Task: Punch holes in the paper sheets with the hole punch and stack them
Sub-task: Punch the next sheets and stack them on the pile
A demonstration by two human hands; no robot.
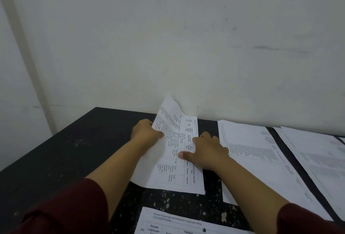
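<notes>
Dark maroon sleeves (74, 205) cover both upper forearms.

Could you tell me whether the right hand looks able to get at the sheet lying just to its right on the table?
Probably yes. The right hand rests flat on the printed sheet that the left hand grips, and the neighbouring sheet lies beside its wrist with nothing on top.

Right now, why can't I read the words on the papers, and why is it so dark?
In the head view the light is dim and flat, with no glare; the sheet held by the left hand and right hand has small, soft print, the far-right papers blur more, and the wide lens bends the black table edges.
</notes>
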